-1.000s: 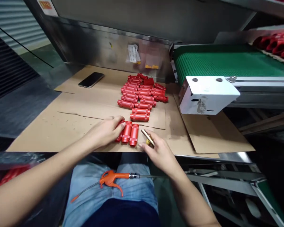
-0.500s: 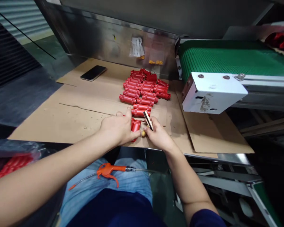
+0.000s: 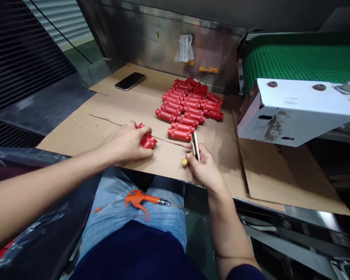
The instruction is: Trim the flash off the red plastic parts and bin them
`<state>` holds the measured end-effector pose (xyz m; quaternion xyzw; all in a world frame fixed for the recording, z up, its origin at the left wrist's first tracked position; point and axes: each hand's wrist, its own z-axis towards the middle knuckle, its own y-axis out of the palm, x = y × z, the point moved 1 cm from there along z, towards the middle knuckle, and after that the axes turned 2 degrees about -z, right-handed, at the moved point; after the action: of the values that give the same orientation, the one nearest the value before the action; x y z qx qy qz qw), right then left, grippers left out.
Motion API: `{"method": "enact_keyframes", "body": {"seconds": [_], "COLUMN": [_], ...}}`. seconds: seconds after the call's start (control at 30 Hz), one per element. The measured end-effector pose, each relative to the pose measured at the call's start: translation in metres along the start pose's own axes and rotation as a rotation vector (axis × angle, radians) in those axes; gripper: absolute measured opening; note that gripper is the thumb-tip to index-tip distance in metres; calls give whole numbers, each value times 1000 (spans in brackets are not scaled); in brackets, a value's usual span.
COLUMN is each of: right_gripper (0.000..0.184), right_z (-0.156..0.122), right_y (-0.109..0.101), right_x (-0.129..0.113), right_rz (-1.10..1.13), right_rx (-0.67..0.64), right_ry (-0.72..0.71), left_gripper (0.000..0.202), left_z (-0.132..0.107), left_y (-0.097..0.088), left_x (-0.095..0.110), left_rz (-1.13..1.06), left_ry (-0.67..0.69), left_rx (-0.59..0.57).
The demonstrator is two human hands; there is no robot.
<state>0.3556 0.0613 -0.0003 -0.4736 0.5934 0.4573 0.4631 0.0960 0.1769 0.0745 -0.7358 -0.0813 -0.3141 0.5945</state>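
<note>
Red plastic cylinders (image 3: pixel 148 140): clenched in the fingers (image 3: pixel 134 128) of my left hand (image 3: pixel 125 143), packed together; my palm hides how many.
Right hand: my right hand (image 3: pixel 204 169) pinches a slim gold-edged bar (image 3: pixel 195 146) upright, seemingly for a steady hold.
Unclear: a small yellow piece (image 3: pixel 185 161) touches my fingers; I can't tell what it is.
Within reach: a heap of matching red cylinders (image 3: pixel 186 109) on a cardboard sheet (image 3: pixel 76 128).
Lap: an orange air blow gun (image 3: pixel 138 199) on my jeans (image 3: pixel 128 229).
Cut off: a green conveyor belt (image 3: pixel 303 58) runs past the right edge.
</note>
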Motion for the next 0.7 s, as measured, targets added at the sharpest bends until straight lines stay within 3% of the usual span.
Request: {"method": "enact_keyframes", "body": {"seconds": [0.1,0.2,0.3,0.37,0.47,0.7], "right_gripper": [42,50,62,67,69,76], "right_z": [-1,-4,-6,-7,-7,-8], "right_y": [-1,0,0,0,2,6], "right_x": [-2,-5,-8,-11,-16,-21], "right_rz": [36,52,23,-20,-85,-174], "right_rx": [22,45,96,141,183,257], "right_ry": [-8,26,100,129,158,209], "left_gripper": [65,73,70,64,59,62], "left_z": [-27,-75,-124,-147,-163,-171], "left_y": [-17,-21,-5,9,22,26], "left_x": [-25,-56,-86,-101,-115,-140], "left_rz": [-209,-597,-1496,-1835,-2016,-2110], "left_ry": [31,26,-57,-97,-87,22], "left_rx": [44,31,-95,-111,-79,-83]}}
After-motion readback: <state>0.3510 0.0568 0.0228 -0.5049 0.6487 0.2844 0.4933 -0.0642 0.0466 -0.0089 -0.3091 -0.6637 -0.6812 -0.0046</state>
